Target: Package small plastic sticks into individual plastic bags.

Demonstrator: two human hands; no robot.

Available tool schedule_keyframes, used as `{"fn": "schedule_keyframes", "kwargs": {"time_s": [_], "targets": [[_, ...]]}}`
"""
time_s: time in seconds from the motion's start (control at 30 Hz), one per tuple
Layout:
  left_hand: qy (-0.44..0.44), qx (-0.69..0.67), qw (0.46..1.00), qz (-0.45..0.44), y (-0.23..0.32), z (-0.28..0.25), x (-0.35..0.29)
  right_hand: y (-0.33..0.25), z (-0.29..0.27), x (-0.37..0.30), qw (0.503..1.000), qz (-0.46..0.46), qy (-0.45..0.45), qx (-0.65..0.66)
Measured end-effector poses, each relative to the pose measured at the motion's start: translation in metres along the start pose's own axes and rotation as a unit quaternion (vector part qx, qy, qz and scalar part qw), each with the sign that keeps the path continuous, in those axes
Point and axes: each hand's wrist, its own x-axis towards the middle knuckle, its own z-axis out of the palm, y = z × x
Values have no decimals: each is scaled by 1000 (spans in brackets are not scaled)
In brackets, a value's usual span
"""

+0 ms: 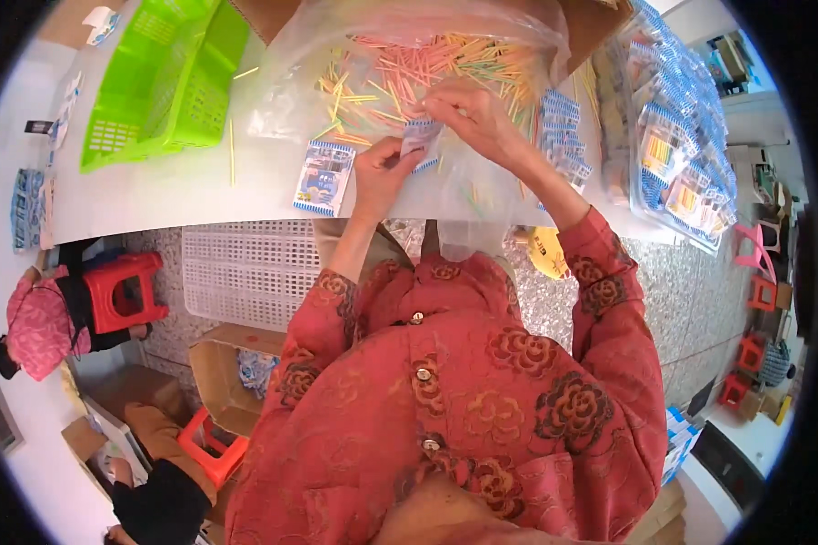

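My left hand [381, 178] is closed on a small blue-and-white plastic packet [420, 134], holding it upright over the white table. Just above the packet's top edge, my right hand [474, 116] has its fingers pinched together; what lies between them is too small to make out. Beyond both hands a heap of thin coloured sticks [409, 62], pink, yellow, orange and green, spreads over clear plastic sheeting [286, 95]. A flat blue-and-white packet [324, 178] lies left of my left hand. More packets [562, 136] overlap in a row to the right of my right hand.
A green plastic basket [159, 100] stands at the left, and a clear bin [634, 182] full of filled packets at the right. Behind the sticks is a cardboard box [600, 27]. Below the table edge sits a white crate [236, 272]. Other people sit at the lower left near red stools [127, 292].
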Motion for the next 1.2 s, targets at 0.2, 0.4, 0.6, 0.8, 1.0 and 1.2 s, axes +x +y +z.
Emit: {"fn": "schedule_keyframes", "kwargs": {"time_s": [0.2,0.4,0.6,0.8,1.0,1.2], "targets": [[-20,-48,998,-37,2,-4,1,-16,10,-7,979,89,-18,185],[-54,-131,988,-57,20,-4,-1,-22,3,-10,954,103,-27,280],[-58,-176,980,-72,42,1,-1,-2,0,-27,967,202,-41,153],[57,105,990,68,45,-1,-1,-20,-2,-48,977,166,45,125],[-3,18,1000,-9,73,14,-21,-48,-3,-79,949,170,96,246],[-139,-49,989,-6,83,40,-26,-46,-49,-136,916,264,135,269]]}}
